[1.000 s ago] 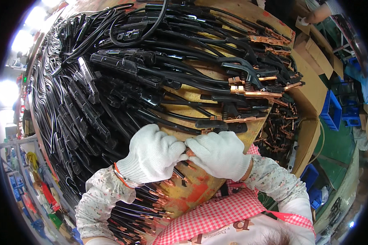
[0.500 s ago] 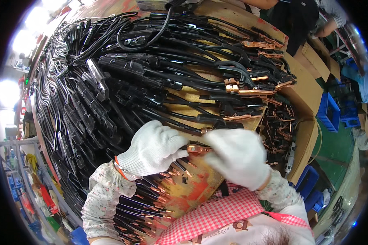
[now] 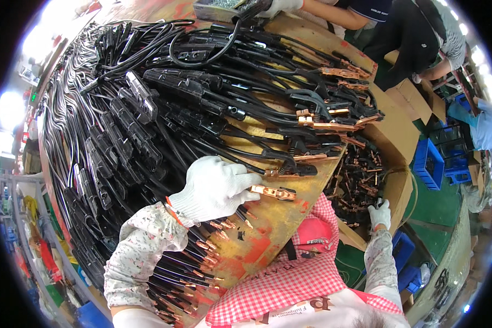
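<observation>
My left hand [image 3: 216,187], in a white knit glove, pinches a copper clamp jaw [image 3: 274,192] by one end. Its free end points right over the worn yellow-and-red tabletop [image 3: 257,240]. Just beyond it lies a black-handled cable clamp [image 3: 290,168] with copper jaws. My right hand [image 3: 380,215], also gloved, is closed at the near wall of a cardboard box [image 3: 397,188]. It covers most of a silver cylindrical tool there; only a small grey tip shows. Inside the box are many black and copper clamp parts [image 3: 358,177].
Bundled black cables [image 3: 65,126] fill the left and far table, with several finished-looking clamps [image 3: 333,123] along the right edge. Bare copper cable ends [image 3: 208,257] lie near me. Across the table a co-worker's gloved hand [image 3: 281,6] is by a grey tray [image 3: 216,11]. Blue crates [image 3: 429,164] stand right.
My right hand has left the copper jaw and moved right to the box, where the silver tool lay. My left hand keeps the jaw. A co-worker's hand has come in at the far side.
</observation>
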The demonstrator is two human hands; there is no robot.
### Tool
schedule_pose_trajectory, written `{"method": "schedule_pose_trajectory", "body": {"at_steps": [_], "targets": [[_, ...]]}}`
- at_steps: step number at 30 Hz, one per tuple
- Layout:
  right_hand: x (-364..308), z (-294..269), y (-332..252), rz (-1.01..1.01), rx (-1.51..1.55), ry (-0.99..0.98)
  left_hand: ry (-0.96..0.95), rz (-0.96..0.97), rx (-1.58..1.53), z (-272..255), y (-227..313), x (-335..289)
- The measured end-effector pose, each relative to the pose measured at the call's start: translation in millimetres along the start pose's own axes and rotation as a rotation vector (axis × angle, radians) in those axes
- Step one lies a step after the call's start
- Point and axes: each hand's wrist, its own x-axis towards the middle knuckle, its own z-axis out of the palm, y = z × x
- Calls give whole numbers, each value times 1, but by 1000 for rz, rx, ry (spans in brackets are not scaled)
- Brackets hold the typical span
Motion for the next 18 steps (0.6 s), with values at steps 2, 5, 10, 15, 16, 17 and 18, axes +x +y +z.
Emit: {"method": "schedule_pose_trajectory", "body": {"at_steps": [2, 5, 10, 15, 16, 17, 18], "targets": [[11, 6, 9, -20, 20, -69, 63, 11, -12, 5, -3, -2], [5, 24, 29, 228, 858, -396, 78, -25, -29, 8, 1, -2], [-60, -31, -25, 163, 1560, -723, 20, -49, -8, 10, 2, 1], [-112, -113, -146, -269, 2562, -1265, 120, -57, 69, 13, 5, 1], [-117, -120, -170, -562, 2551, -1344, 116, -52, 76, 12, 6, 1], [-126, -130, -194, -806, 2482, -1315, 88, -71, 92, 14, 6, 1], [-139, -140, -212, -938, 2407, -1206, 59, -95, 109, 14, 6, 0]]}}
